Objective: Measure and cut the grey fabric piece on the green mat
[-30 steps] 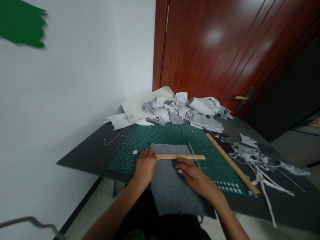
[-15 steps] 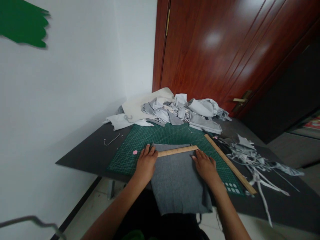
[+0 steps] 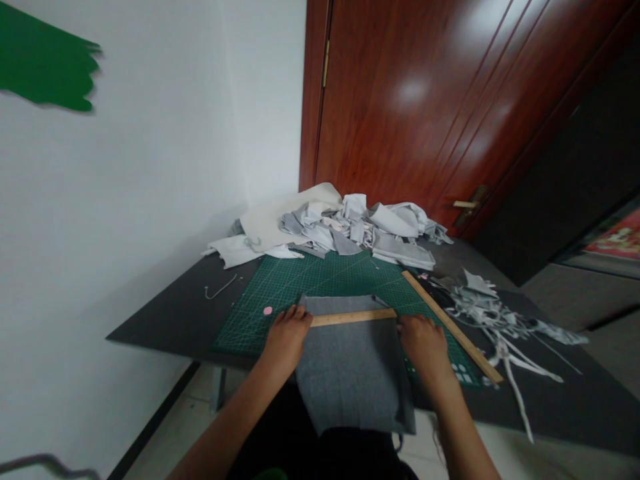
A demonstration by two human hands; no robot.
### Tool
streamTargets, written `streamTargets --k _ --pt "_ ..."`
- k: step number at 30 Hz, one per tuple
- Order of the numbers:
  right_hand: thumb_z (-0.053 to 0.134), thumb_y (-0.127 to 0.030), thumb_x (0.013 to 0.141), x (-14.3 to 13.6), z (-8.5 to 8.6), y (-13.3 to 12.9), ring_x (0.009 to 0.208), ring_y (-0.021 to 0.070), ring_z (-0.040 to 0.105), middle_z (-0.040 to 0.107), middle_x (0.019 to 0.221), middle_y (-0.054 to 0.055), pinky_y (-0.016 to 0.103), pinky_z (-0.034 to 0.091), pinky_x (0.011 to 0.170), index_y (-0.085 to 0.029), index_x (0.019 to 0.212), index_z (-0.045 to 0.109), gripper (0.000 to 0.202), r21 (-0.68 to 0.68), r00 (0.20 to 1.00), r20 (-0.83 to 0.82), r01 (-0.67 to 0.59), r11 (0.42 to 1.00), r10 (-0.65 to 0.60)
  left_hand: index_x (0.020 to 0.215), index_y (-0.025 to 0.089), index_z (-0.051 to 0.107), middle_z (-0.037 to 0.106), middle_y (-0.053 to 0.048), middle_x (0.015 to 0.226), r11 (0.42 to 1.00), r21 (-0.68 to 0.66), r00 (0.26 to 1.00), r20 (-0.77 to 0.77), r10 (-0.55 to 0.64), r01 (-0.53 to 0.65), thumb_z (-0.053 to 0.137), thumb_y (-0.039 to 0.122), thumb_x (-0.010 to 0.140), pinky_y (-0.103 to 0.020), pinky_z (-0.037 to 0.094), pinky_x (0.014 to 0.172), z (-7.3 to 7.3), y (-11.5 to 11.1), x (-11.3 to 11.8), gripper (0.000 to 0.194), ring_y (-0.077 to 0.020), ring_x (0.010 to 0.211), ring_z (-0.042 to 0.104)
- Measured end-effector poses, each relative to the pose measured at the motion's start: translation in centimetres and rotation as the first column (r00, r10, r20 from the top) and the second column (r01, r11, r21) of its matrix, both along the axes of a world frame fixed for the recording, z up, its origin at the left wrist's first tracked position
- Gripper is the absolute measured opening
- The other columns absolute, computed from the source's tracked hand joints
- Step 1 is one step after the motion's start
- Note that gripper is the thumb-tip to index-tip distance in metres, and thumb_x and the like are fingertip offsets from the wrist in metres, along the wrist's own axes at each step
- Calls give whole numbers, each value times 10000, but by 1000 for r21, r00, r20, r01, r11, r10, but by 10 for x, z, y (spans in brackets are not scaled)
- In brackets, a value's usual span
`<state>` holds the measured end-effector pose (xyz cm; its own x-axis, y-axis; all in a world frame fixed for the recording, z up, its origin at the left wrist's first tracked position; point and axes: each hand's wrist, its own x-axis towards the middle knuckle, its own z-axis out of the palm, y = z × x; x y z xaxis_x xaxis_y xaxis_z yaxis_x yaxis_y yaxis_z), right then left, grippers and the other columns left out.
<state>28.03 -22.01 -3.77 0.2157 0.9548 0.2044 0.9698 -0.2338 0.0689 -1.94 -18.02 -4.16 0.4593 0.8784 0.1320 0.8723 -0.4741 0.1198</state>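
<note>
A grey cloth (image 3: 353, 373) lies over the front edge of the cutting mat and hangs down toward my lap. Across its upper part rests a short wooden ruler (image 3: 353, 318), nearly level. My left hand (image 3: 287, 337) is at the cloth's left edge, fingers bent, covering the ruler's left end. At the opposite edge, my right hand (image 3: 424, 340) has its fingers curled in against the cloth, just beside the ruler's right end. The fingertips of the right hand are partly hidden.
Under the cloth is a green cutting mat (image 3: 285, 283) on a dark table (image 3: 165, 313). A longer wooden ruler (image 3: 453, 327) lies to the right, beside tangled fabric strips (image 3: 485, 307). Fabric scraps (image 3: 320, 223) pile up at the back. A pink piece (image 3: 268, 311) sits left.
The short ruler has come nearer to me on the cloth and lies more level. The cloth's top edge now lies flatter. My right hand's fingers have gone from stretched out to curled at the edge.
</note>
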Motion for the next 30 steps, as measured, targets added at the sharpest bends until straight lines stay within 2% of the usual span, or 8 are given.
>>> streamTargets --k 3,5,7,10,13,17,23,30 --pt "425 -153 1007 -17 2 -2 1200 311 663 701 1301 206 445 495 1011 -134 1236 705 362 69 958 -118 -254 965 261 1249 157 668 615 -152 1399 1000 10 1000 7 5 -5 445 -102 777 -455 455 1129 -2 0 1 583 -298 1358 548" --pt "436 -171 1007 -27 -2 3 1376 266 555 583 1506 171 440 426 1130 -167 1421 598 445 34 845 -244 -482 875 475 1268 171 664 619 -138 1390 1000 25 1000 9 8 -8 452 -94 783 -441 460 1122 -5 2 0 591 -289 1346 554" --pt "457 -212 1009 -32 -9 11 1468 248 459 495 1597 143 462 348 1201 -197 1512 514 506 -22 783 -326 -566 824 529 1307 179 646 617 -127 1398 999 44 1000 -1 30 -30 451 -81 801 -437 454 1126 -8 5 -1 601 -286 1350 548" --pt "453 -262 1027 -29 -20 25 1500 263 413 477 1609 156 502 268 1236 -179 1519 513 502 -60 849 -315 -465 884 425 1354 169 615 612 -135 1411 994 77 996 -21 85 -83 440 -57 829 -450 443 1130 -12 8 -1 598 -294 1363 537" --pt "423 -276 1050 -21 -20 32 1492 257 426 502 1593 148 484 267 1232 -169 1504 534 480 -48 891 -283 -383 923 355 1363 133 608 610 -165 1409 991 79 993 -41 108 -105 445 -49 821 -466 442 1121 -12 8 1 594 -312 1363 533" --pt "502 -240 998 -17 -5 18 1447 301 476 534 1563 158 494 351 1164 -166 1460 580 474 -114 909 -284 -348 930 306 1304 112 653 628 -188 1367 997 42 998 -14 63 -62 478 -20 831 -470 473 1079 -3 3 -1 522 -329 1320 558" --pt "577 -131 893 -14 8 -7 1306 294 585 615 1455 108 464 404 1054 -272 1364 641 496 -254 906 -332 -354 900 263 1038 218 730 697 -85 1173 997 -67 998 45 33 -30 643 196 888 -413 518 968 14 -8 -11 175 -288 1145 634" --pt "517 -150 974 -7 6 1 1153 285 668 709 1241 115 386 445 887 -212 1214 698 306 -175 973 -177 -182 968 151 1012 194 713 685 -96 1078 987 66 989 35 144 -146 518 203 986 -476 489 965 4 3 -4 197 -308 1068 617"
